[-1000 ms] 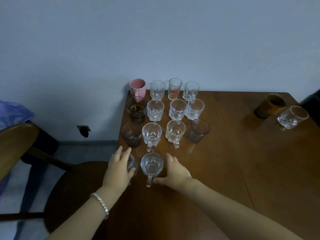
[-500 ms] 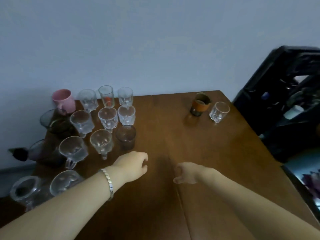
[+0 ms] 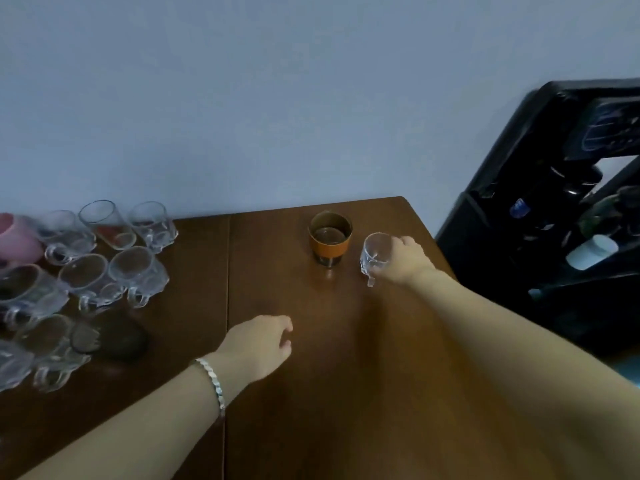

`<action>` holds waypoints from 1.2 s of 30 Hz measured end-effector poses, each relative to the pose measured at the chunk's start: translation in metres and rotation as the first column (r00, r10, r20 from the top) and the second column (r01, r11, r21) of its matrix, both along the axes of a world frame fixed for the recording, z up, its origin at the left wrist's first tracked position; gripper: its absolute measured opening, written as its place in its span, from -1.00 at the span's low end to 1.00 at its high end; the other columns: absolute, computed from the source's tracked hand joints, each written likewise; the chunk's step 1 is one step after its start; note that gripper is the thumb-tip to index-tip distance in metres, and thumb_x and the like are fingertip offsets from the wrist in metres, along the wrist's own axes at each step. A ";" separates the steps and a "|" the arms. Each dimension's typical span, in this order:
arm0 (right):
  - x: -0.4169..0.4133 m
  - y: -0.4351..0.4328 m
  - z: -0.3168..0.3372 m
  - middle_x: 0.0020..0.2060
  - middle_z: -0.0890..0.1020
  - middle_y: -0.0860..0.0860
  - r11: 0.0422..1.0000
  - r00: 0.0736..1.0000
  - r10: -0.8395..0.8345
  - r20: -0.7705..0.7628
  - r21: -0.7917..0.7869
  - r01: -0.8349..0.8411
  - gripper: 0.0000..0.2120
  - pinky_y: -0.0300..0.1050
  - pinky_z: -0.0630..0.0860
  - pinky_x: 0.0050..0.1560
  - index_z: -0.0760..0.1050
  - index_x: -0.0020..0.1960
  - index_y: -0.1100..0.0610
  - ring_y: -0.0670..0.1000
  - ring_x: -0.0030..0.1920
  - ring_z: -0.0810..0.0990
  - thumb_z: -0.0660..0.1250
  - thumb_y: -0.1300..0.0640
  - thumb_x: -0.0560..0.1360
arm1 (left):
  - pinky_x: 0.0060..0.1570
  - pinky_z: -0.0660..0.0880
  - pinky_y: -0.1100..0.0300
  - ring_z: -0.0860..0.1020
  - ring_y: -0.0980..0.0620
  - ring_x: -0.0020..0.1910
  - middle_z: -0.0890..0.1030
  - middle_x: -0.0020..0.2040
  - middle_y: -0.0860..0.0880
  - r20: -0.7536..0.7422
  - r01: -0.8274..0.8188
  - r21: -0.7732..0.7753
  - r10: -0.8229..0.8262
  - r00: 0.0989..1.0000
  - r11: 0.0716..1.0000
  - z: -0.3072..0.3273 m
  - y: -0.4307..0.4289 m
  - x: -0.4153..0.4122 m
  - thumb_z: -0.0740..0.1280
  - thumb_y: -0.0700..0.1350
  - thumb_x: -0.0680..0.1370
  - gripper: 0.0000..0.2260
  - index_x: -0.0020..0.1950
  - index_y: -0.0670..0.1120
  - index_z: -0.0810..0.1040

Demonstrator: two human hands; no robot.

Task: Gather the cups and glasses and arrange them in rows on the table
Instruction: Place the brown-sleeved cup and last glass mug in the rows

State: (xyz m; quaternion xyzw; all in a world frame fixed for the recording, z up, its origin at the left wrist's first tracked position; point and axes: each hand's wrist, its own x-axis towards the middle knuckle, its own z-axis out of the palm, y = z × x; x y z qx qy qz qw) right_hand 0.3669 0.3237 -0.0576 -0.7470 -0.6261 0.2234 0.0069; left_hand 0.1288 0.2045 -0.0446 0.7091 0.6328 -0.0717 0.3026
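R hand [image 3: 403,261] grip clamped on clear mug [image 3: 375,255] at surface [image 3: 346,375] far-R corner; banded cup [image 3: 330,238] lies at 9 o'clock of it, nearer L hand [image 3: 258,344], fingers loosely curled, empty; rows [image 3: 86,271] far L.

Two hands [image 3: 258,348] — one pink cup [image 3: 15,242], one orange-banded cup [image 3: 330,239]

The right hand [image 3: 401,261], loosely curled over the bare surface [image 3: 346,393] half a second ago, now reaches out and wraps the clear handled glass [image 3: 375,258], seemingly gripping it. The left hand [image 3: 258,346] now lies nearer the orange-banded cup [image 3: 330,239].
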 end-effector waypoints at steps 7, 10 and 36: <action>0.001 0.042 -0.053 0.51 0.01 0.12 0.993 0.979 -0.081 -0.186 -0.098 0.063 -0.02 0.17 0.50 0.25 -0.11 0.53 -0.06 0.27 0.35 0.40 0.49 -0.03 0.36 | 0.05 0.50 0.19 0.56 0.03 0.07 0.60 0.11 0.02 -0.042 -0.090 -0.001 0.089 0.995 0.996 -0.007 0.039 0.021 0.17 -0.05 0.60 -0.71 0.31 0.01 0.44; 0.010 0.044 -0.057 0.40 0.22 0.09 0.999 0.969 -0.028 -0.247 0.030 0.037 -0.18 0.08 0.58 0.13 0.09 0.48 -0.03 0.20 0.20 0.52 0.48 0.01 0.37 | 0.05 0.54 0.10 0.57 -0.02 0.06 0.59 0.12 0.00 -0.053 -0.181 0.029 0.182 0.982 0.983 -0.011 0.064 0.027 0.18 -0.06 0.59 -0.71 0.31 -0.01 0.45; 0.010 -0.084 -0.002 0.32 0.37 -0.09 0.977 0.942 0.187 -0.279 -0.049 -0.209 -0.14 -0.20 0.53 0.13 0.17 0.44 -0.14 -0.04 0.21 0.51 0.56 0.02 0.28 | 0.36 0.33 0.12 0.24 0.03 0.46 0.18 0.49 0.08 0.190 -0.427 0.169 0.395 0.899 0.888 0.011 0.003 0.014 0.49 0.20 0.31 -0.10 0.52 0.05 0.10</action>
